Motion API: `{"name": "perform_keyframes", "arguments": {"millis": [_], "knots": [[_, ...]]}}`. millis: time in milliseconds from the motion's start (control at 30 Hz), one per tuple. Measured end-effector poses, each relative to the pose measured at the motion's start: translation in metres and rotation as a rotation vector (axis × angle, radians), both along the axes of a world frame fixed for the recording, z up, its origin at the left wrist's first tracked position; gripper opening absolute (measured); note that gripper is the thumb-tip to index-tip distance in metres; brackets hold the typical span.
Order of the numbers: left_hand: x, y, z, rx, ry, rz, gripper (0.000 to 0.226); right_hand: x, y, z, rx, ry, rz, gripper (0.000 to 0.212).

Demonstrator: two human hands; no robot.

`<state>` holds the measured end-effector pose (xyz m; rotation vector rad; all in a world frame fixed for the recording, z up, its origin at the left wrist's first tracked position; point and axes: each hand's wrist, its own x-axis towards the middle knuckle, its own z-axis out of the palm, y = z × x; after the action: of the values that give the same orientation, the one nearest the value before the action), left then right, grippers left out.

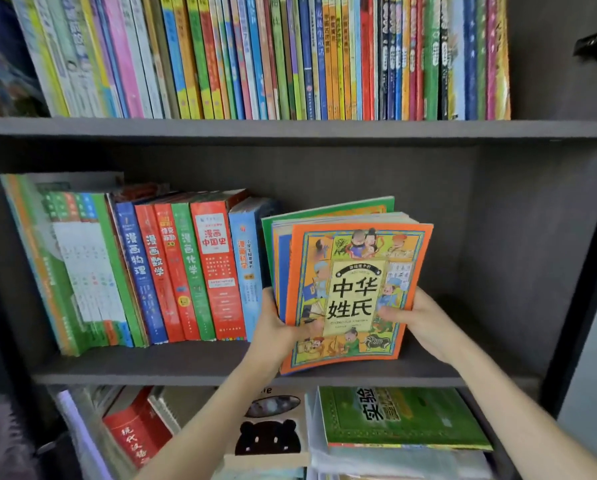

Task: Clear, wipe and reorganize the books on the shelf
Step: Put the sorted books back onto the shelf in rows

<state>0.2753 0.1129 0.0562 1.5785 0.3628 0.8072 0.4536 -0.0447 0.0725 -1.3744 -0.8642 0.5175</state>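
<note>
Fingers [390,312] of left hand [276,327] and right hand [425,320] tight around one upright book stack [352,271].

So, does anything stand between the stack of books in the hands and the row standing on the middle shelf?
Nothing visible does. The stack, gripped by the left hand and right hand, stands close beside the row's last, light blue book.

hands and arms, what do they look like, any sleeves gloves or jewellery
Both are bare. The left hand and right hand wear no gloves, and no ring shows on the fingers in view. The left forearm and right forearm have no sleeve, watch or bracelet as far as the frame reaches.
</note>
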Motion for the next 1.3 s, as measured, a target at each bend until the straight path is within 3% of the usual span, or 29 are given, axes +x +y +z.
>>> {"name": "perform_keyframes", "arguments": {"millis": [200, 367, 433, 500, 533, 600, 733, 867, 1033, 1167, 1300], "knots": [[0.002, 0.015, 0.024, 0.018, 0.026, -0.036, 0.067, 0.014, 0.017, -0.004, -0.073, 0.026, -0.003, 0.058], [0.004, 0.017, 0.061, 0.121, 0.007, -0.052, 0.073, -0.003, 0.02, 0.006, -0.211, -0.062, -0.216, 0.086], [0.005, 0.013, 0.059, 0.19, 0.043, 0.001, 0.07, -0.026, 0.01, 0.012, -0.362, -0.34, -0.5, 0.096], [0.005, 0.01, 0.056, 0.232, 0.071, 0.054, 0.067, -0.058, 0.001, 0.008, -0.47, -0.73, -0.701, 0.09], [0.004, 0.008, 0.056, 0.242, 0.075, 0.077, 0.065, -0.073, 0.001, 0.006, -0.456, -0.843, -0.681, 0.087], [0.007, 0.003, 0.057, 0.254, 0.068, 0.145, 0.058, -0.098, 0.01, 0.0, -0.462, -0.888, -0.502, 0.091], [0.016, -0.025, 0.047, 0.453, 0.109, 0.508, 0.058, -0.097, 0.057, -0.027, -0.457, -0.78, -0.354, 0.124], [0.025, -0.045, 0.042, 0.54, 0.137, 0.782, 0.069, -0.082, 0.087, -0.033, -0.287, -0.639, -0.22, 0.12], [0.012, -0.036, 0.036, 0.625, 0.198, 0.644, 0.087, -0.067, 0.083, -0.022, -0.186, -0.472, 0.024, 0.086], [-0.005, -0.012, 0.033, 0.662, 0.158, 0.46, 0.081, -0.059, 0.086, -0.016, -0.218, -0.509, 0.135, 0.09], [-0.022, 0.015, 0.039, 0.626, 0.158, 0.407, 0.067, -0.059, 0.107, -0.012, -0.243, -0.527, 0.171, 0.099]]}}
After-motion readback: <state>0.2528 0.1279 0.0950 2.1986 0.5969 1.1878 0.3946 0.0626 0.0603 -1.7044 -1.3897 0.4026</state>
